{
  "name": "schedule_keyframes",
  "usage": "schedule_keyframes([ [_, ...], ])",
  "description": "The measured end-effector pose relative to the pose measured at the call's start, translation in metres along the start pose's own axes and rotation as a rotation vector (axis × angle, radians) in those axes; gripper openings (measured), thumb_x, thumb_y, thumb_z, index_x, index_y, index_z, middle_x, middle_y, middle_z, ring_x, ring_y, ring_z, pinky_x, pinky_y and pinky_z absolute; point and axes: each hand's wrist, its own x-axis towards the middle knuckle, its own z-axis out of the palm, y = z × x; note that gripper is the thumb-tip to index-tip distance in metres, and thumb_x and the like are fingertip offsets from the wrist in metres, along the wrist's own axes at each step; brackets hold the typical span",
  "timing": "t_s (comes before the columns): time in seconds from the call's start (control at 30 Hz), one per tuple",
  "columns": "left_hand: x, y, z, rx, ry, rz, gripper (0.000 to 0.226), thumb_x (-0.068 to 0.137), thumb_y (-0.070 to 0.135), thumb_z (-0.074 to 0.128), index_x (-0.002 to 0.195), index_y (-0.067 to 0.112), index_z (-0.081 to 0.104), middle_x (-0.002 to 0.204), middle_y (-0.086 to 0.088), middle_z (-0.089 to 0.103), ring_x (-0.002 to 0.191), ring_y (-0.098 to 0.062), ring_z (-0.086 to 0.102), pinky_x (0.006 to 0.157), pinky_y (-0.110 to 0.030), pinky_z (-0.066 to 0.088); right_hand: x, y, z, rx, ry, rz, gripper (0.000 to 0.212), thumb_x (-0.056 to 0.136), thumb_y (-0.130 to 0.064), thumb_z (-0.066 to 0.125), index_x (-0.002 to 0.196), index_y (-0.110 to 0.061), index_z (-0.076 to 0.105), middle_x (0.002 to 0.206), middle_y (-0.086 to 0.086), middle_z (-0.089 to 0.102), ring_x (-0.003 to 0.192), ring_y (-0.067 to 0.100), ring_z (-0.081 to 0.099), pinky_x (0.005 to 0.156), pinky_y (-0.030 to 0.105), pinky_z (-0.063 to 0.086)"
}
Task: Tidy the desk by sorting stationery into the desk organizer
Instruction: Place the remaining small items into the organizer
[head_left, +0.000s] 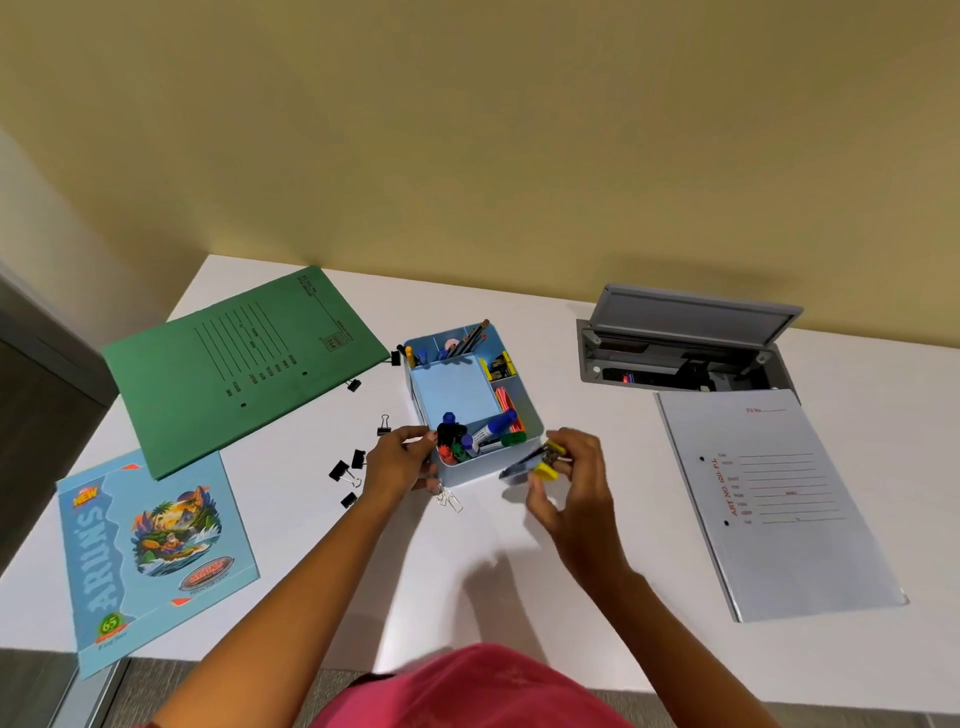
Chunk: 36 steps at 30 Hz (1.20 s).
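While left hand (400, 460) grips organizer (470, 472), right fingers (576, 447) pinch yellow clip (546, 467), both arms outstretched

- Mid-desk (395, 582): organizer (475, 475), with pencils (471, 339) in its 12 o'clock compartment, notepad (452, 397) in the middle one, markers (457, 441) in the 6 o'clock one.
- At 10 o'clock from organizer: folder (239, 364), flat, nearest corner just beside organizer.
- At 8 o'clock, by desk's near edge: booklet (156, 551), far edge meeting folder.
- At 9 o'clock, near organizer: loose binder clips (339, 470).
- At 7 o'clock, just beside front wall: paper clips (450, 500).
- At 2 o'clock: open hatch (691, 312) set into desk.
- At 4 o'clock, in front of hatch: file (774, 499).
- Left hand (400, 460) gripping organizer's 8 o'clock corner.
- Right hand (571, 478) at 4 o'clock, pinching a clip (546, 470).
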Motion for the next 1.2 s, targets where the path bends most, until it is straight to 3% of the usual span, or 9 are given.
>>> schedule_keyframes([
  [0.13, 0.002, 0.001, -0.002, 0.011, -0.017, -0.006, 0.021, 0.094, 0.014, 0.057, 0.113, 0.006, 0.057, 0.088, -0.02, 0.062, 0.069, -0.03, 0.059, 0.044, -0.027, 0.055, 0.035, -0.002, -0.002, 0.158, 0.129, 0.085, 0.045, 0.084, 0.002, 0.062, 0.122, -0.011, 0.044, 0.113, -0.01, 0.046, 0.1, -0.001, 0.053, 0.086, 0.011, 0.044],
  [0.4, 0.008, 0.0, -0.004, 0.065, -0.025, 0.007, 0.016, 0.095, 0.014, 0.054, 0.109, 0.007, 0.057, 0.086, -0.017, 0.063, 0.069, -0.029, 0.062, 0.053, -0.031, 0.059, 0.101, 0.006, 0.031, 0.134, 0.258, 0.186, 0.045, 0.086, -0.014, 0.067, 0.127, -0.018, 0.05, 0.112, -0.02, 0.044, 0.095, -0.001, 0.059, 0.076, 0.014, 0.051],
  [0.6, 0.007, -0.002, -0.005, 0.01, -0.033, -0.001, 0.017, 0.094, 0.015, 0.055, 0.109, 0.008, 0.057, 0.089, -0.019, 0.064, 0.073, -0.03, 0.062, 0.055, -0.031, 0.059, 0.132, 0.021, 0.056, 0.169, 0.324, 0.278, 0.036, 0.085, -0.018, 0.07, 0.118, -0.018, 0.056, 0.108, -0.01, 0.044, 0.087, 0.002, 0.063, 0.071, 0.019, 0.053],
  [0.83, 0.01, -0.002, -0.007, -0.037, -0.046, -0.049, 0.022, 0.092, 0.017, 0.06, 0.111, 0.009, 0.058, 0.1, -0.021, 0.066, 0.075, -0.029, 0.066, 0.059, -0.032, 0.06, 0.157, 0.041, 0.077, 0.096, 0.2, 0.292, 0.037, 0.085, -0.017, 0.069, 0.119, -0.015, 0.053, 0.11, -0.001, 0.047, 0.085, 0.001, 0.058, 0.072, 0.006, 0.044],
  [1.03, 0.012, -0.002, -0.009, -0.066, -0.063, -0.078, 0.025, 0.091, 0.017, 0.061, 0.113, 0.008, 0.057, 0.106, -0.023, 0.065, 0.076, -0.029, 0.066, 0.061, -0.032, 0.06, 0.166, 0.064, 0.093, -0.14, -0.024, 0.234, 0.028, 0.081, -0.013, 0.07, 0.109, -0.013, 0.066, 0.104, 0.003, 0.047, 0.09, 0.011, 0.052, 0.081, 0.026, 0.049],
  [1.2, 0.015, -0.004, -0.01, -0.086, -0.071, -0.09, 0.023, 0.09, 0.017, 0.062, 0.111, 0.009, 0.058, 0.106, -0.024, 0.065, 0.075, -0.027, 0.067, 0.065, -0.036, 0.061, 0.167, 0.079, 0.1, -0.259, -0.131, 0.197, 0.022, 0.082, -0.018, 0.071, 0.101, -0.009, 0.066, 0.101, 0.005, 0.045, 0.092, 0.017, 0.05, 0.075, 0.02, 0.042],
])
